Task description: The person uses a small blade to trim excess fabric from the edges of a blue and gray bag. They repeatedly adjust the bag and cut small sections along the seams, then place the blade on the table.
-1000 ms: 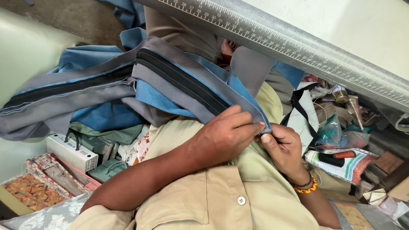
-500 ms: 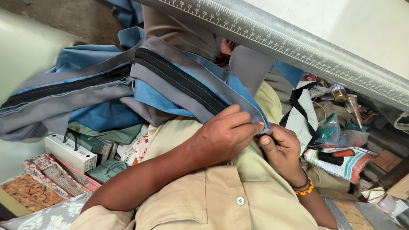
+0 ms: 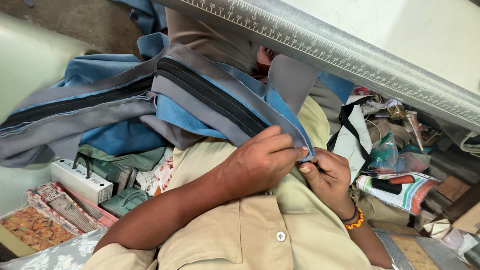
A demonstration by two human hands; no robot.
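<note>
You are looking down your own chest, over a tan buttoned shirt [image 3: 260, 220]. Your left hand [image 3: 262, 160] is pinching the end of a grey and blue fabric strip with a black zipper [image 3: 210, 97], its grip closed tight on the cloth edge with thumb and fingers. Your right hand [image 3: 327, 177], wearing a beaded bracelet [image 3: 354, 220] at the wrist, is meeting it from the other side, its grip also closed on that same end, thumb tip touching the cloth just below the left fingers. The strip is running up and away from your hands to the left, folding back on itself and draping over more blue cloth [image 3: 120, 135] heaped in your lap.

A long metal ruler edge [image 3: 350, 55] is crossing the top of the view diagonally, above the fabric and close over your hands (it looks like the front rim of a desk, though you cannot be sure). To the left, a white box with a black handle [image 3: 82, 180] is sitting beside patterned flat boxes [image 3: 35, 227]. To the right, under the ruler, a cluttered heap is lying near your right wrist: plastic bags [image 3: 395, 157], a black strap [image 3: 350, 127], and a printed packet with an orange and black tool [image 3: 395, 182] on it.
</note>
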